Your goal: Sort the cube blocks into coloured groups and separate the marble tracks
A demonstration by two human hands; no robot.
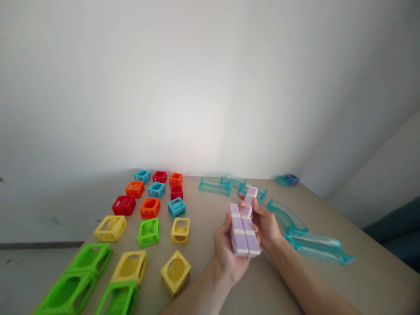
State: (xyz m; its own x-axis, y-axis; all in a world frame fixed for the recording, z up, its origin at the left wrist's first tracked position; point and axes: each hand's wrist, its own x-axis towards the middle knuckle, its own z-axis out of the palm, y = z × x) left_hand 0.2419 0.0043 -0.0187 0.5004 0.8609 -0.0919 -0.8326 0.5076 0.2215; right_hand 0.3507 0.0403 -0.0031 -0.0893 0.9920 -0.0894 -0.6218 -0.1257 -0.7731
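Over the near half of the bench [203,236], two hands holding lilac blocks.
The left hand [225,256] has its grip closed around the lower lilac blocks [241,236], the right hand [267,225] its grip closed on the upper ones, all raised off the surface; green frames [87,273] line the near left edge, with yellow frames [170,286] beside and beyond them; farther along that side, red frames [124,209], orange frames [150,213] and blue frames [177,212] stand in rows toward the far edge; turquoise track pieces [318,247], straight and curved, stretch from beside the right forearm to near the far edge, and a dark blue piece [292,179] sits by the far right corner.
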